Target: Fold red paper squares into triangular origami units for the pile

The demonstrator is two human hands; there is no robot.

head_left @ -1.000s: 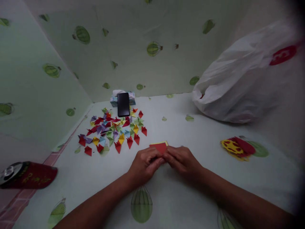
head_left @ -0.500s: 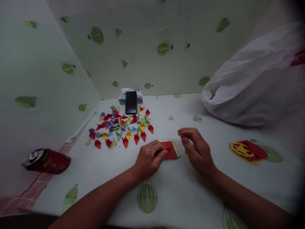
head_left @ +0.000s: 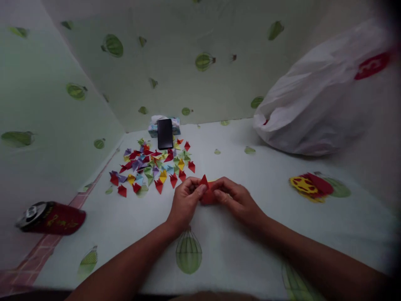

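Both my hands meet over the table's middle on a red paper piece [head_left: 206,190]. My left hand [head_left: 185,201] pinches its left side, where a pointed corner sticks up. My right hand [head_left: 235,198] grips its right side with curled fingers. A sliver of yellow paper [head_left: 213,181] shows just behind the red piece, mostly hidden by my fingers. A spread of several small folded paper triangles [head_left: 153,167], red, yellow, purple, blue and green, lies to the far left of my hands.
A black phone [head_left: 164,133] leans on a tissue pack [head_left: 154,126] at the back. A big white plastic bag [head_left: 316,100] fills the right rear. A red can [head_left: 52,216] lies at the left edge. A red-and-yellow cutout [head_left: 308,186] rests at right.
My right hand came back from hovering open above the stack and closed on the red paper. The red piece now stands lifted between both hands with a corner pointing up.
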